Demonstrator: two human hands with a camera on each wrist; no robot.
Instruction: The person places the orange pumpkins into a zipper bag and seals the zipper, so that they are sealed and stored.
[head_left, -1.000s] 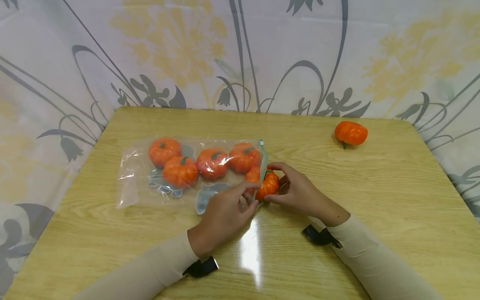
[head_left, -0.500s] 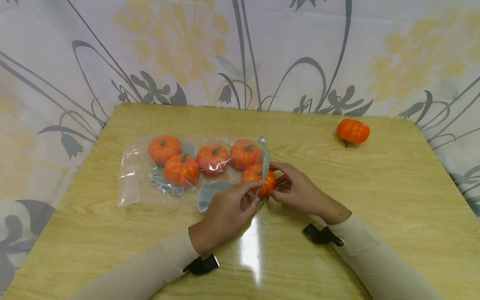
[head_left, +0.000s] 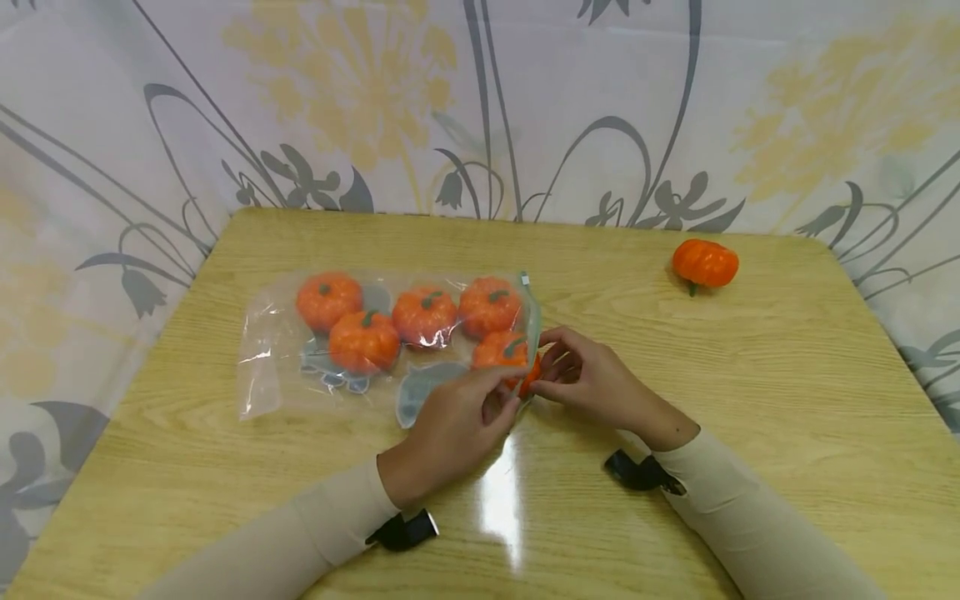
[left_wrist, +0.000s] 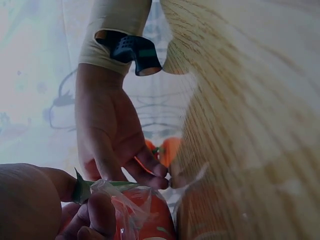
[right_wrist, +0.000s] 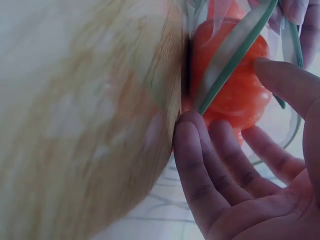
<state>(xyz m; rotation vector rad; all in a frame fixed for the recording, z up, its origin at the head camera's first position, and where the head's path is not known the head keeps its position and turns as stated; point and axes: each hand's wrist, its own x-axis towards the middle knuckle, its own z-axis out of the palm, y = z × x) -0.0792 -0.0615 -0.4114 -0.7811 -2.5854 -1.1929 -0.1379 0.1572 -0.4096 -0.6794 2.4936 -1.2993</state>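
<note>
A pumpkin (head_left: 497, 352) is sitting in the mouth of the clear bag (head_left: 259, 350), partly hiding behind the left hand (head_left: 453, 412) pinching the edge, while the right hand (head_left: 598, 379) is loosely touching the pumpkin.

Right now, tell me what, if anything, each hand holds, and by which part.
The left hand pinches the clear plastic bag by its green-edged opening. The right hand touches the round orange pumpkin there; whether it grips cannot be told.

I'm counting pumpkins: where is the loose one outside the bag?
In the head view, the loose pumpkin lies toward the far right corner of the table, beyond the right hand and apart from the clear bag.
</note>
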